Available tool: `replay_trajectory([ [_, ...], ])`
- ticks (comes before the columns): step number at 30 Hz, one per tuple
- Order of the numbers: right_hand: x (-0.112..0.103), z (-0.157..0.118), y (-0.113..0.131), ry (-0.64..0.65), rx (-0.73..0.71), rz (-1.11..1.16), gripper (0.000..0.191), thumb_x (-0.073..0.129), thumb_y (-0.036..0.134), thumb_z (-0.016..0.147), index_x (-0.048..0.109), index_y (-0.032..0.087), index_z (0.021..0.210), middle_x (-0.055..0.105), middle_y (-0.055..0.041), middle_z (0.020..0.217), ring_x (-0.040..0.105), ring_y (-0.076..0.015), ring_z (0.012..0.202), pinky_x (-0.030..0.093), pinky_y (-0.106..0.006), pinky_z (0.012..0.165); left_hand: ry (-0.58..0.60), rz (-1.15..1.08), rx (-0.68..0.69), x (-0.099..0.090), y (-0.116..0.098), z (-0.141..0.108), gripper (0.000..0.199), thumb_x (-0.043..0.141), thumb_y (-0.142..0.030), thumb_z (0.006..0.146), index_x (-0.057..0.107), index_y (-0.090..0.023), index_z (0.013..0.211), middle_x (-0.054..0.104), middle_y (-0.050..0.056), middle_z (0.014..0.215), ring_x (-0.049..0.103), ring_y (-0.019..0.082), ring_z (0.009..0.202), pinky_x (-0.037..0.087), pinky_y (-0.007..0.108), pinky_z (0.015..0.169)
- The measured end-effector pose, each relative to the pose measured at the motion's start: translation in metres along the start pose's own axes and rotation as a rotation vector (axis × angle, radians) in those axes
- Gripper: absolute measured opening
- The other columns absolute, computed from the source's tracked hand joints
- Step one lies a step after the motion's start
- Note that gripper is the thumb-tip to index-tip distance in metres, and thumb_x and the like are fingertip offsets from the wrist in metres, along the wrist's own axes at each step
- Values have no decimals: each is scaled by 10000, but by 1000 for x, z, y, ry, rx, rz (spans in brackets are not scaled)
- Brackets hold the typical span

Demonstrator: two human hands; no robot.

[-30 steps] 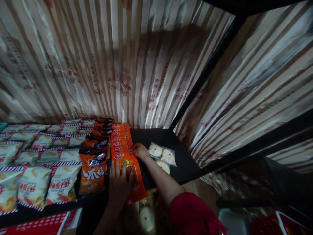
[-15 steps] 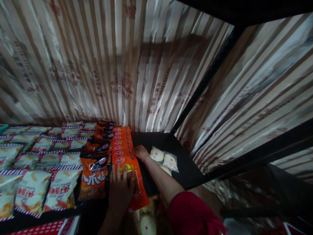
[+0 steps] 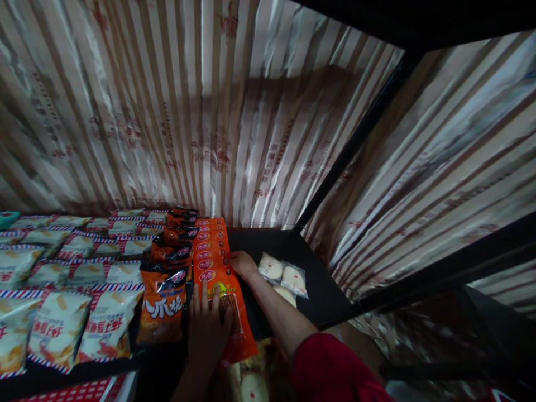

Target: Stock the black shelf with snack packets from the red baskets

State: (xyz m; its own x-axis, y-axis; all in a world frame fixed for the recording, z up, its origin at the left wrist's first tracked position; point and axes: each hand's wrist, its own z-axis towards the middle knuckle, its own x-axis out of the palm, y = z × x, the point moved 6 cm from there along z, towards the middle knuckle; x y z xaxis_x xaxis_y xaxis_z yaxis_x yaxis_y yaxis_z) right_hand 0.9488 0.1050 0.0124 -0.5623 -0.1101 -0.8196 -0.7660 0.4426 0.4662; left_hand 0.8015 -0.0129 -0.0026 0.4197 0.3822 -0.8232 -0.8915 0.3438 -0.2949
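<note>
A row of overlapping flat orange snack packets [image 3: 205, 249] runs from the back of the black shelf to its front edge. On the front packet, which has a see-through window over brown sticks, my left hand [image 3: 209, 324] lies with its fingers spread. My right hand [image 3: 243, 264] reaches across to the right edge of the row, its fingers curled together at the side of a packet; the fingertips are partly hidden. Orange and black snack bags [image 3: 163, 304] stand in a file just left of the row. White round buns in clear wrappers [image 3: 293, 278] lie right of my right forearm.
White snack bags with striped edges [image 3: 104, 324] fill the left of the black shelf [image 3: 310, 307]. Pleated, printed sheeting [image 3: 234, 139] hangs behind. A black post [image 3: 355, 145] slants at the right. Below are a red basket [image 3: 79, 391] and more wrapped buns [image 3: 253, 385].
The view has shifted slightly, so everything sits a little further right. Both hands keep nearly the same places on the orange packets.
</note>
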Motion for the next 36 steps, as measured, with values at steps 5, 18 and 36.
replay_trajectory([
  [5,0,3,0,29,20,-17,254,631,428,691,722,238,834,724,-33,895,665,-188,827,425,-217,592,-1,2,0,0,1,-1,470,472,-342,820,531,-122,1232,433,178,1352,325,353,1285,347,514,990],
  [18,4,8,-2,-10,109,-32,337,625,482,702,721,223,896,708,-90,992,650,-253,956,474,-281,706,8,9,-6,6,6,5,471,459,-357,827,529,-130,1234,431,169,1364,298,350,1304,357,510,985],
  [36,10,12,-3,-43,112,-12,355,583,498,735,718,216,903,704,-96,1002,639,-258,980,467,-284,723,9,-17,-29,8,11,12,450,453,-314,822,533,-132,1225,412,163,1384,257,351,1330,343,525,994],
])
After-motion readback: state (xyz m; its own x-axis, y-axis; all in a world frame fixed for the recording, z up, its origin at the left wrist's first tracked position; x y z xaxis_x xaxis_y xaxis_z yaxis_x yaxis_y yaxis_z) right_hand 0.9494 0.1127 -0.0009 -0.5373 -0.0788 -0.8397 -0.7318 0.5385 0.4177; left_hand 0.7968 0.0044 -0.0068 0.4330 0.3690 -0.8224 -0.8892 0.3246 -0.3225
